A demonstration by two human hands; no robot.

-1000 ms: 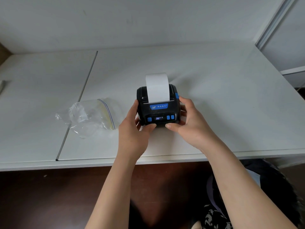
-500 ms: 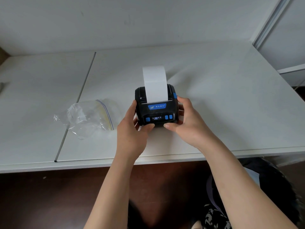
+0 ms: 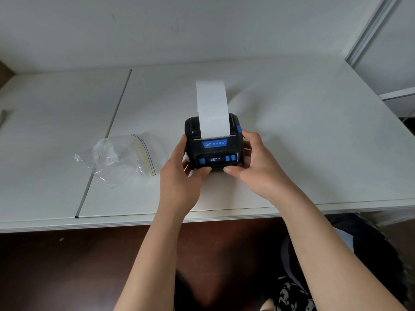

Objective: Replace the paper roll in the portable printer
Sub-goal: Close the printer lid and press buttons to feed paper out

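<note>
Head cam shot: portable printer is sitting on the desk, a bit back from the near edge, with my left hand and right hand wrapped around its two sides. Fingers on both are curled snug against the casing, thumbs on the front lip under the blue buttons. Lid looks shut and a long white paper strip is sticking up out of the slot, so I'd guess the new roll is in.

Stuff that could bite me: the strip is tall and floppy, so if I tilt the printer or brush it, it could crease or tear off crooked on the cutter. If the lid isn't fully latched, squeezing the sides might pop it. Can't tell from here whether it clicked.

Room-wise I'm fine. Empty zip bag is off to my left, well apart from the printer, and there's loads of bare desk behind and to the right.
</note>
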